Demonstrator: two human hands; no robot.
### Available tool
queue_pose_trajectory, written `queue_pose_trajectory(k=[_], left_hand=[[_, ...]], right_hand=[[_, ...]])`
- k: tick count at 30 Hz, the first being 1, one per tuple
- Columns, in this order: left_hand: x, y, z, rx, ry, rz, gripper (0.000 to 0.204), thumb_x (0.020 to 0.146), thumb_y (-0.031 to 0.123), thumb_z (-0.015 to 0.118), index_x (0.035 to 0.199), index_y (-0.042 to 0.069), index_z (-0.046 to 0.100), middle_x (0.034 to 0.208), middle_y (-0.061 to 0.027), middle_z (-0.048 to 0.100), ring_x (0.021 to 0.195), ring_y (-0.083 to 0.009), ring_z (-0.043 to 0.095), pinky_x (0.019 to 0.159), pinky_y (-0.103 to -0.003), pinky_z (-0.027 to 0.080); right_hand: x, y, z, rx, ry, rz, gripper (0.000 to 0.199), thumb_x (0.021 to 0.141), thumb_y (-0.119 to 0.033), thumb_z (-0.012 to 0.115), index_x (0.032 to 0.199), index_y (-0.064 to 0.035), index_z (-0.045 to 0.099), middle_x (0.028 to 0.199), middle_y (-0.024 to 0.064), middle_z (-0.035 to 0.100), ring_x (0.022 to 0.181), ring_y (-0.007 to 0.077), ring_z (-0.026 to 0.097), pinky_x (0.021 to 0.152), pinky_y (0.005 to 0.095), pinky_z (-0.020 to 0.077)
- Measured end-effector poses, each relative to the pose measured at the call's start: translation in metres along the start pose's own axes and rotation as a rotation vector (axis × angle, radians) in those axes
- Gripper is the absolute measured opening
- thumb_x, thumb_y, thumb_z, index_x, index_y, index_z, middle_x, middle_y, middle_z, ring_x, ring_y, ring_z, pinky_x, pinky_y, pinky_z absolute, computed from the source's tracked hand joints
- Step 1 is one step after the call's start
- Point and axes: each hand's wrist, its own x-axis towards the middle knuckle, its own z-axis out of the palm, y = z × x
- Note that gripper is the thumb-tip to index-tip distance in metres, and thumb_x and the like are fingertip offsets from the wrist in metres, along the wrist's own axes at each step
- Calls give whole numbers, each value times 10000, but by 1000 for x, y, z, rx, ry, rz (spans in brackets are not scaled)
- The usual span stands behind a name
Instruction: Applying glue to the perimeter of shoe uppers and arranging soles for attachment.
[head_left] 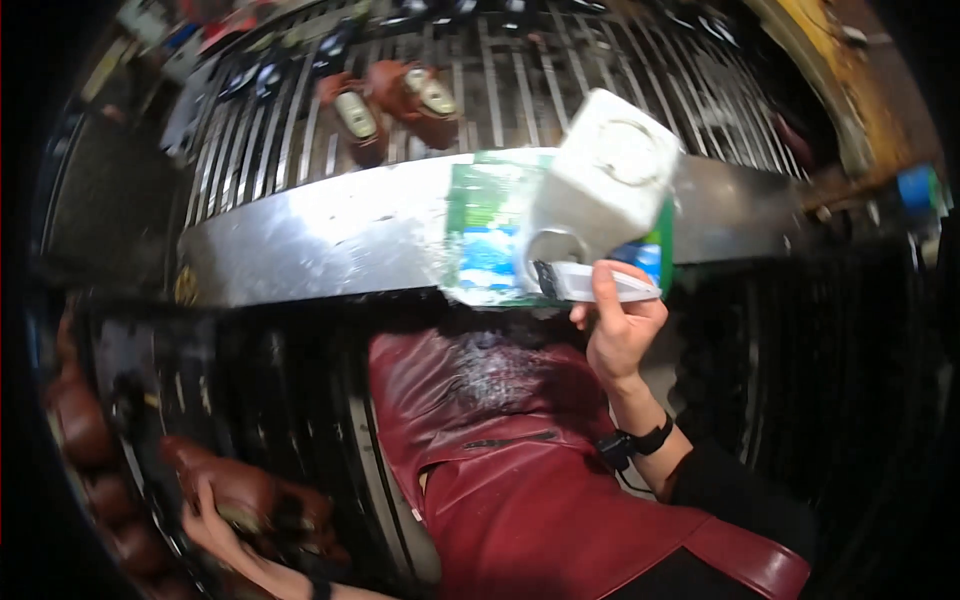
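In my right hand (625, 325) is a white-handled brush (605, 284) with short dark bristles, pinched between thumb and fingers. Its bristle end is over the lower edge of a white plastic container (615, 150), whose round opening is close to the bristles. Under the container lies a green and blue plastic sheet (485, 240) on the metal ledge. Far down at the left, my left hand (210, 525) has its fingers closed round a brown leather shoe (240, 490). Another brown shoe (318, 515) is just right of it, partly in shadow.
A shiny metal ledge (320, 245) runs across in front of me. Beyond it, two brown shoes (400, 105) rest on a slatted roller conveyor (510, 85), with dark shoes farther back. More brown shoes (85, 425) line the far left. A yellow frame (820, 80) stands at right.
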Motion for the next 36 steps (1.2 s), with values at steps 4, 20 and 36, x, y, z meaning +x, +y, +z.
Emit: queue_pose_trajectory(k=[4, 20, 36], left_hand=[[75, 18, 85, -164, 58, 227, 432, 922, 231, 769, 1237, -47, 669, 1145, -192, 722, 1012, -300, 710, 889, -427, 574], [67, 157, 270, -542, 450, 720, 500, 1000, 102, 696, 1441, 40, 470, 1471, -242, 559, 1304, -419, 601, 1064, -466, 539], [57, 172, 278, -329, 277, 668, 551, 969, 65, 698, 1436, 37, 407, 1478, -274, 538, 1345, -452, 551, 1121, -570, 492]], right_hand=[[4, 8, -10, -268, -9, -108, 155, 980, -88, 764, 1058, 37, 713, 824, 76, 724, 637, 134, 674, 555, 269, 513], [-1, -6, 17, 232, -43, 521, 205, 1021, -187, 727, 1009, 15, 695, 836, 107, 732, 630, 153, 689, 495, 277, 535], [10, 52, 83, -132, -392, 262, 171, 979, -124, 770, 1041, 22, 706, 837, 63, 737, 638, 86, 667, 540, 238, 520]])
